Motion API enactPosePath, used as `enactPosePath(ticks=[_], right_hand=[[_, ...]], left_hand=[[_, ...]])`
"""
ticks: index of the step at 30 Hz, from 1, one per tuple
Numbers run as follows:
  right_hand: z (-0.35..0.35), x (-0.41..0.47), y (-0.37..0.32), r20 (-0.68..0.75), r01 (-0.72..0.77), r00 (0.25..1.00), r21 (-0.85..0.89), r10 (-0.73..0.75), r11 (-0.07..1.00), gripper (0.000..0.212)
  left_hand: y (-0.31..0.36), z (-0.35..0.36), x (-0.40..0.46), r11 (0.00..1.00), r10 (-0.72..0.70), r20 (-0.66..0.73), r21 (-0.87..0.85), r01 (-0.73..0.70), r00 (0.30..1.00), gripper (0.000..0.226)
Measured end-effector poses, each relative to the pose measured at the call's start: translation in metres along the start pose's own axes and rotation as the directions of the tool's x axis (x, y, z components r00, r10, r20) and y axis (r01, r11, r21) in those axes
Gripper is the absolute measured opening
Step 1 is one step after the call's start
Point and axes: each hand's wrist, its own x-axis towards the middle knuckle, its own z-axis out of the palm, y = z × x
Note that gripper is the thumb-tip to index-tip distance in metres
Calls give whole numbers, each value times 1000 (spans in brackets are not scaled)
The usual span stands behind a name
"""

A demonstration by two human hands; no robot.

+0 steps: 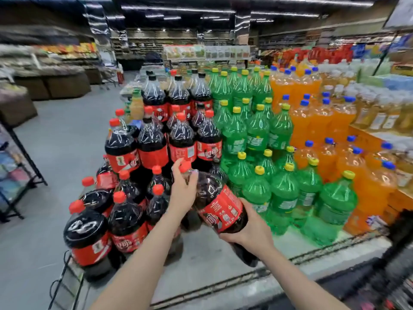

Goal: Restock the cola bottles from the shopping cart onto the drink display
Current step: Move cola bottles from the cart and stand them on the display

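I hold one large cola bottle (220, 208), dark with a red label and red cap, tilted over the display's front. My left hand (182, 189) grips its neck just below the cap. My right hand (250, 229) wraps its lower body from beneath. The bottle hangs above a bare patch of the display platform (214, 262), between the stacked cola bottles (154, 148) on the left and the green soda bottles (257, 135) on the right. The cart shows only as a dark corner (400, 253) at the lower right.
Orange soda bottles (312, 121) and pale yellow drinks (380, 113) fill the display to the right. A black wire rack (15, 171) stands on the left across the grey aisle floor. Produce bins sit farther back on the left.
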Motion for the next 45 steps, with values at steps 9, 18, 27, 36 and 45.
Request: enactPosePath(ticks=[9,18,27,36,45], right_hand=[[45,61,4,120,3,993,75,-12,997,106],[117,79,6,232,-135,967,119,105,984,109],[149,77,26,223,-196,965,253,140,947,105],[153,78,41,224,-182,969,357,105,916,98],[154,76,37,241,-242,957,344,164,907,92]], left_hand=[[-20,-31,60,982,13,153,183,-41,988,21],[-24,-48,80,884,21,502,394,-251,865,24],[-23,-45,83,759,-57,672,509,-405,738,30],[-30,-48,93,807,-203,734,500,-314,648,28],[-27,-55,94,871,-212,694,453,-189,688,26]])
